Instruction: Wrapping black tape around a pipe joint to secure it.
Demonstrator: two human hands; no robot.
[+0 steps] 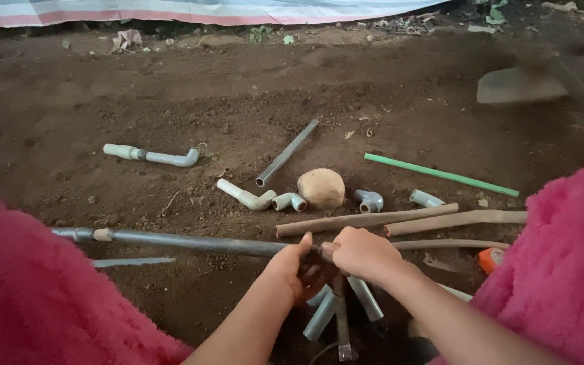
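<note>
Both hands, left (292,267) and right (363,255), close fingers around a long grey pipe (190,241) above bare soil (238,88), short pipes (346,304) beneath.

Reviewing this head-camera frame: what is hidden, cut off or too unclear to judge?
- Where the long grey pipe meets the thin brown pipe: covered by the left hand and right hand, head view.
- Short grey pipe pieces below the hands: upper ends hidden by the hands.
- Orange tape roll: partly behind the pink sleeve.
- Flat grey object, top right: dark and blurred, kind unclear.
</note>
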